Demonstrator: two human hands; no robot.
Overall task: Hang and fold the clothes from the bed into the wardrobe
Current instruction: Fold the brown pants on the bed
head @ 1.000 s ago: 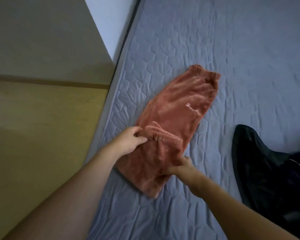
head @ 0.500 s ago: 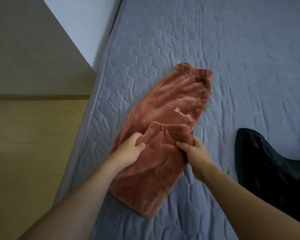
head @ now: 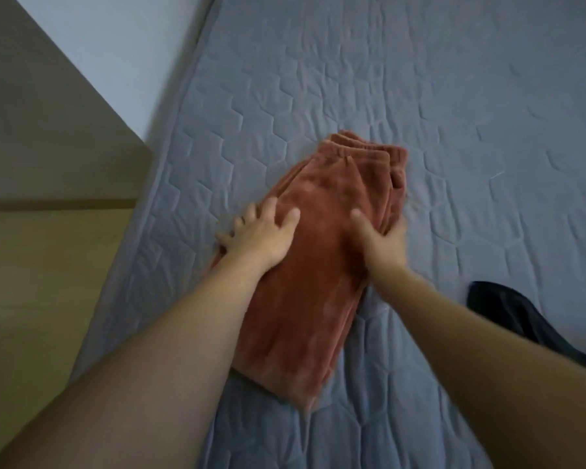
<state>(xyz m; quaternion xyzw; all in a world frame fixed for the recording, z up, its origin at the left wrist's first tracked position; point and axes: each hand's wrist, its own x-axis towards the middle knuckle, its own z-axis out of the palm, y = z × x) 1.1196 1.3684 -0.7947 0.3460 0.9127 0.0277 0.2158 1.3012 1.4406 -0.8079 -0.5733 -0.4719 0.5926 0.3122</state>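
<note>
Head view looks down along two bare forearms that reach from the bottom corners of the frame toward its middle. The left hand (head: 263,240) lies flat, palm down, on the left edge of the folded rust-brown plush trousers (head: 313,265); its fingers are spread wide and straight, the outer ones reaching past the fabric onto the bedding. The right hand (head: 383,240) presses the right edge of the same bundle, thumb stretched out over the top and the other fingers running down along the side; they look relaxed rather than curled, though motion blur softens them.

These trousers sit in the centre of the frame on the grey-blue quilted mattress (head: 454,130). They are doubled over into a long, thick slab, with ribbed elastic bands stacked at the upper end and a rounded fold at the lower end. Their pile is soft and velvety, with faint lengthwise streaks.

Stitched hexagon outlines pucker the mattress surface. At the lower right edge of the frame lies a black, smooth garment (head: 508,309), apart from the trousers. A tan wooden panel (head: 48,265) fills the left side, with pale wall (head: 122,45) in the upper left.
</note>
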